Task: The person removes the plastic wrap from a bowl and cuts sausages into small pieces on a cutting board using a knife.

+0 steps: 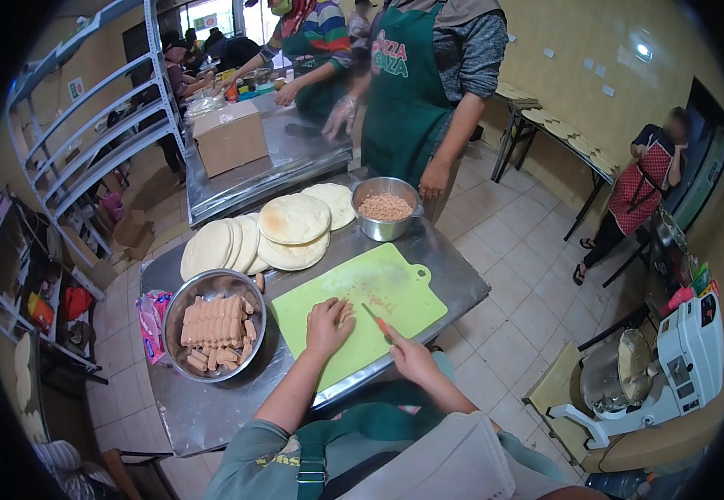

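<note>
My left hand (pixel 329 328) rests on the green cutting board (pixel 416 304), its fingers curled over pinkish sausage pieces (pixel 346 308) that are partly hidden. A knife (pixel 376 317) with an orange handle is gripped in my right hand (pixel 413 359), its blade pointing toward my left hand's side of the board. Small chopped bits (pixel 376 301) lie scattered beyond the blade. Left of the board, a steel bowl (pixel 180 367) holds many sausages (pixel 212 321). One sausage (pixel 259 282) lies by its rim. Behind the board stands a steel pot (pixel 387 234) of finely chopped sausage (pixel 384 207).
Round flatbreads (pixel 295 218) are piled behind the board. A pink plastic package (pixel 153 321) lies left of the bowl. Across the table stands a person in a green apron (pixel 408 100). A cardboard box (pixel 230 137) sits on another table; a mixer (pixel 678 350) stands at right.
</note>
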